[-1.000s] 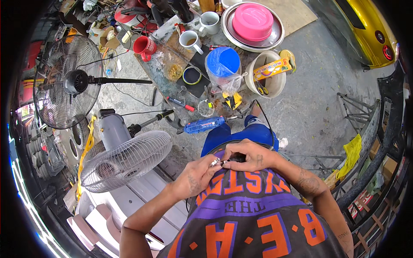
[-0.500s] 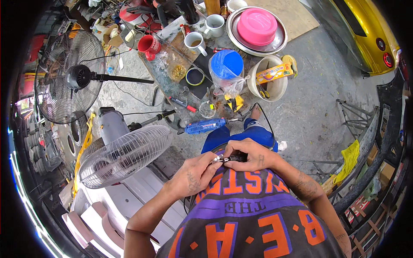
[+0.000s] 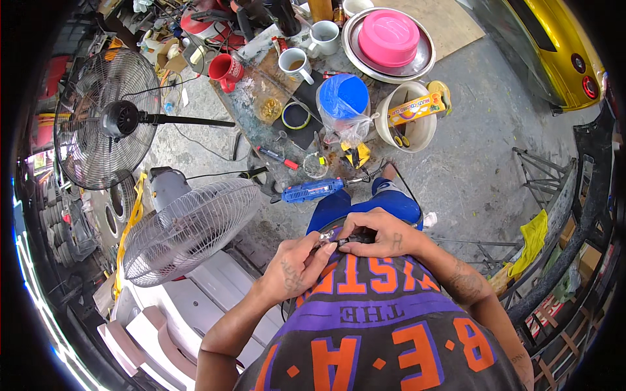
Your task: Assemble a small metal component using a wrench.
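My right hand (image 3: 386,236) is closed around a dark, short handpiece (image 3: 361,236) in front of my belly. Opposite it, my left hand (image 3: 293,262) pinches a small shiny metal piece (image 3: 326,237) at the handpiece's tip. Fingers partly cover both, so the metal piece's exact kind is hidden. A blue rotary tool (image 3: 313,190) lies just beyond my hands, by the near edge of the cluttered low table. From near its right end a thin black cable (image 3: 404,181) curves down past my knee towards my right side.
On the table stand a red mug (image 3: 225,70), white mugs (image 3: 296,63), a blue-lidded tub (image 3: 343,96) and a tape roll (image 3: 296,115). A white bucket (image 3: 417,138) stands right of it. Two fans (image 3: 192,231) are at left. A yellow car body (image 3: 554,58) sits far right.
Both hands stay together at nearly the same place. The left fingers have shifted slightly around the metal piece, which shows less. The view has moved a little.
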`<action>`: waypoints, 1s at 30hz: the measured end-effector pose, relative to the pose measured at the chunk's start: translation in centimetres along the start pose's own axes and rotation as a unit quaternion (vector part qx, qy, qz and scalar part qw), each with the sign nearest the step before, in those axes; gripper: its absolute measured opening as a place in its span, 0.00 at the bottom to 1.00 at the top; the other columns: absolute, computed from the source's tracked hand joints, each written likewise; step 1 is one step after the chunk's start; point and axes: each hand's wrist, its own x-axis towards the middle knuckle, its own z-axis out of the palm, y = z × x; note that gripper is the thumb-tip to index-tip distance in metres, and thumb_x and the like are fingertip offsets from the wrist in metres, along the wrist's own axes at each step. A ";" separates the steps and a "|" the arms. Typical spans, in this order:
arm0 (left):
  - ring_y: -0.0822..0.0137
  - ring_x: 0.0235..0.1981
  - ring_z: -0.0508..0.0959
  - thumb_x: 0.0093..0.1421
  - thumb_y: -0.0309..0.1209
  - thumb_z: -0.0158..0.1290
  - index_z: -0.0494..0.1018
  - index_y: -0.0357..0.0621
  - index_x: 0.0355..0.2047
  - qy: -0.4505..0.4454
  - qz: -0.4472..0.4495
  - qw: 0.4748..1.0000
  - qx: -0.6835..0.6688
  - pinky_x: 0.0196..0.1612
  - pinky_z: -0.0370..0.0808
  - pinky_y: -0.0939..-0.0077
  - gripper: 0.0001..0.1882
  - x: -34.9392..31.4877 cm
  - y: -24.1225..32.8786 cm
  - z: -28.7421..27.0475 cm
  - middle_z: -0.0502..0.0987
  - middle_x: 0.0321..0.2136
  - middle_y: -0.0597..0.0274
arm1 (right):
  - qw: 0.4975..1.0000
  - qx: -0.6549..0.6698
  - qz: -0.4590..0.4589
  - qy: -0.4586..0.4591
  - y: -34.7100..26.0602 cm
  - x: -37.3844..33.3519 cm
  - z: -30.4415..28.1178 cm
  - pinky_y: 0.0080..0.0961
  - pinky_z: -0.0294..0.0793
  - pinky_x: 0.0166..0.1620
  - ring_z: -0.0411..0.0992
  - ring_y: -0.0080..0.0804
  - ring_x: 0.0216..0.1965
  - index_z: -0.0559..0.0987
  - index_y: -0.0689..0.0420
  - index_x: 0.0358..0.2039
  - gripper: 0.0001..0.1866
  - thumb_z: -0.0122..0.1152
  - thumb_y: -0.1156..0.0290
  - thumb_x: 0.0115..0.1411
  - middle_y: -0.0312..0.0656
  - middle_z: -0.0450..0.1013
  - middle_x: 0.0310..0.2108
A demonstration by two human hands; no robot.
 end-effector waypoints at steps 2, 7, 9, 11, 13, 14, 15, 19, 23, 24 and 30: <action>0.48 0.20 0.76 0.65 0.29 0.51 0.67 0.35 0.33 -0.011 0.005 1.000 0.002 0.23 0.71 0.63 0.08 0.1 -0.3 -0.1 0.73 0.20 0.48 | 1.000 -0.004 0.006 -0.003 -0.2 0.0 -0.1 0.24 0.67 0.29 0.71 0.26 0.25 0.76 0.60 0.34 0.09 0.64 0.69 0.58 0.39 0.75 0.24; 0.46 0.32 0.77 0.64 0.26 0.49 0.71 0.37 0.42 -0.074 0.091 0.988 0.098 0.29 0.75 0.63 0.08 0.9 -0.3 -1.6 0.75 0.33 0.49 | 1.000 0.004 0.020 -0.013 -0.2 0.1 -0.2 0.24 0.66 0.28 0.70 0.25 0.23 0.76 0.60 0.34 0.10 0.65 0.68 0.57 0.38 0.74 0.22; 0.50 0.30 0.78 0.64 0.27 0.51 0.71 0.38 0.42 -0.053 0.087 0.990 0.100 0.29 0.74 0.64 0.08 1.3 0.6 -2.0 0.76 0.32 0.50 | 0.999 -0.012 0.035 -0.002 -0.5 0.3 -0.5 0.23 0.65 0.28 0.69 0.25 0.23 0.76 0.60 0.33 0.10 0.65 0.68 0.57 0.38 0.74 0.22; 0.53 0.28 0.79 0.63 0.28 0.53 0.71 0.38 0.42 -0.033 0.083 0.991 0.103 0.28 0.74 0.66 0.09 1.4 0.8 -2.0 0.76 0.31 0.50 | 0.999 -0.010 0.034 0.001 0.2 0.2 -0.5 0.23 0.65 0.27 0.69 0.25 0.23 0.76 0.60 0.33 0.10 0.65 0.68 0.57 0.39 0.73 0.21; 0.63 0.22 0.76 0.59 0.31 0.59 0.73 0.37 0.36 0.065 0.030 0.997 0.009 0.25 0.72 0.70 0.11 1.1 0.5 -1.6 0.75 0.25 0.54 | 0.999 -0.008 0.032 0.005 0.3 0.3 -0.8 0.24 0.65 0.27 0.69 0.25 0.22 0.76 0.61 0.34 0.10 0.65 0.68 0.57 0.39 0.73 0.21; 0.63 0.22 0.76 0.59 0.31 0.59 0.73 0.37 0.36 0.063 0.029 0.998 0.009 0.25 0.72 0.70 0.11 1.0 0.5 -1.5 0.75 0.25 0.54 | 0.999 -0.012 0.032 0.004 0.2 0.3 -0.9 0.21 0.65 0.27 0.70 0.22 0.23 0.76 0.60 0.33 0.09 0.65 0.69 0.57 0.37 0.75 0.23; 0.68 0.20 0.72 0.57 0.31 0.61 0.73 0.36 0.34 0.070 -0.011 0.997 0.004 0.23 0.69 0.72 0.11 1.1 0.5 -1.3 0.74 0.22 0.56 | 0.999 -0.017 0.032 0.002 0.1 0.4 -1.1 0.19 0.66 0.27 0.71 0.19 0.24 0.77 0.60 0.33 0.08 0.64 0.70 0.58 0.35 0.77 0.25; 0.77 0.16 0.64 0.56 0.28 0.62 0.74 0.34 0.29 0.097 -0.084 0.991 -0.037 0.20 0.63 0.77 0.09 2.7 1.8 -1.2 0.73 0.18 0.62 | 0.990 0.132 0.049 0.026 1.4 0.7 -1.3 0.16 0.65 0.26 0.69 0.16 0.24 0.75 0.60 0.36 0.08 0.61 0.70 0.62 0.35 0.76 0.27; 0.83 0.18 0.63 0.57 0.29 0.61 0.77 0.37 0.32 0.089 -0.040 0.992 -0.078 0.20 0.60 0.84 0.08 5.6 2.2 -1.9 0.73 0.18 0.69 | 0.960 0.244 0.135 0.018 0.3 1.2 -2.9 0.13 0.59 0.22 0.63 0.13 0.20 0.73 0.59 0.36 0.09 0.59 0.67 0.64 0.33 0.74 0.25; 0.83 0.18 0.63 0.57 0.29 0.61 0.77 0.37 0.32 0.100 -0.043 0.991 -0.077 0.20 0.60 0.84 0.08 6.1 1.8 -1.6 0.73 0.18 0.69 | 0.955 0.259 0.146 0.025 0.7 1.0 -3.0 0.13 0.56 0.20 0.61 0.13 0.19 0.73 0.58 0.36 0.09 0.57 0.66 0.65 0.34 0.73 0.25; 0.71 0.24 0.74 0.58 0.35 0.60 0.77 0.37 0.34 0.151 -0.041 0.968 -0.198 0.28 0.70 0.74 0.12 8.3 -5.1 0.9 0.79 0.26 0.58 | 0.913 0.372 0.120 0.115 2.0 0.1 -4.0 0.14 0.49 0.16 0.56 0.14 0.16 0.70 0.56 0.35 0.07 0.55 0.67 0.65 0.36 0.68 0.25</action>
